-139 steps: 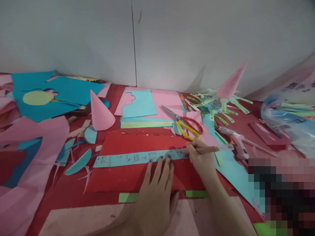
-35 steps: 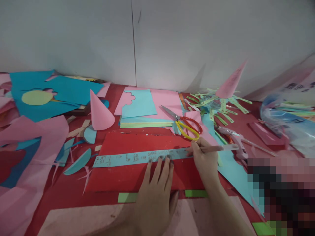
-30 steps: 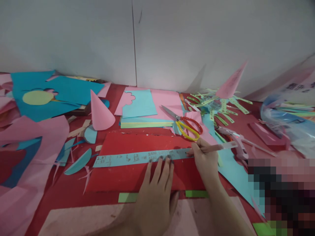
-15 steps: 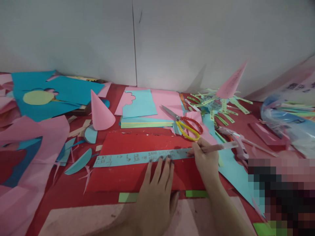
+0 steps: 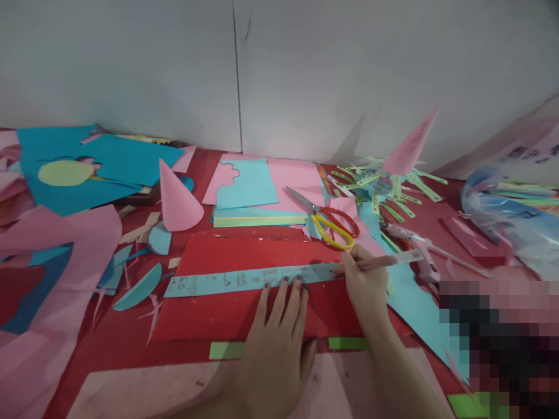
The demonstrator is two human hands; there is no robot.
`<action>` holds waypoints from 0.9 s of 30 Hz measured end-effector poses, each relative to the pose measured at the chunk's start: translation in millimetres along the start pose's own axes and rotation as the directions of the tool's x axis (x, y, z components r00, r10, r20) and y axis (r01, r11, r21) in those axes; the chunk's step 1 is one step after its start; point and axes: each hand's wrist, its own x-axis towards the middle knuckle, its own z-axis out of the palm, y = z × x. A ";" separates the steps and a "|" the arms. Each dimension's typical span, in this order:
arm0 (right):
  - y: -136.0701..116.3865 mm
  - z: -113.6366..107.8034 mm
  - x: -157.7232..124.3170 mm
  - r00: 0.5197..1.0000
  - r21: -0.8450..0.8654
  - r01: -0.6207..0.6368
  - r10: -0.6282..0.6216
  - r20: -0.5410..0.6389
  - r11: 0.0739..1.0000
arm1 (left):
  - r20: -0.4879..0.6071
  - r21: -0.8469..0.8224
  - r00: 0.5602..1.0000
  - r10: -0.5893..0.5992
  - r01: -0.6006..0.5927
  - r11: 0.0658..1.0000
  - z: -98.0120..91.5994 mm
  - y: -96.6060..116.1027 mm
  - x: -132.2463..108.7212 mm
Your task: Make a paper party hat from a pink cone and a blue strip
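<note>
A long light-blue strip (image 5: pixel 248 279) lies across a red board (image 5: pixel 209 320) on the red counter (image 5: pixel 113 343). Rows of small dark handwriting, too blurred to read, fill it from its left end to beyond the middle. To the left of the board, a pink cone (image 5: pixel 179 203) stands upright among paper scraps. Behind the board is a stack of coloured sheets (image 5: pixel 259 221), and scissors with one yellow and one red handle (image 5: pixel 336 233) lie to its right. At the strip's right part, a slim pen (image 5: pixel 388 261) with a clear far end slants up to the right.

Further right, beyond a glue gun (image 5: pixel 421 256), a clear plastic bag (image 5: pixel 506 221) holds green and orange paper pieces (image 5: pixel 528 195).

The left hand (image 5: pixel 277 337) is laid flat, palm down, its fingers slightly apart, with their tips on the strip's near edge and its thumb out to the right; it grasps nothing. The right hand (image 5: pixel 364 279) grips the pen between thumb and fingers, its forearm coming in from the lower right. Whether the nib touches the strip cannot be told.
</note>
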 end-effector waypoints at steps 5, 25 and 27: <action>0.7 1.0 -1.9 0.999 0.050 0.010 -0.012 0.033 0.999 | 0.010 -0.005 1.000 0.010 -0.009 1.000 -0.2 -0.5 -0.4; 3.5 3.3 -1.9 0.992 0.129 -0.034 0.018 0.122 0.991 | 0.007 -0.008 1.000 0.006 -0.006 1.000 0.0 -0.1 0.9; 2.6 3.4 -2.1 0.993 0.129 -0.036 0.021 0.115 0.991 | 0.015 -0.010 1.000 0.009 -0.009 1.000 -0.1 -0.4 0.8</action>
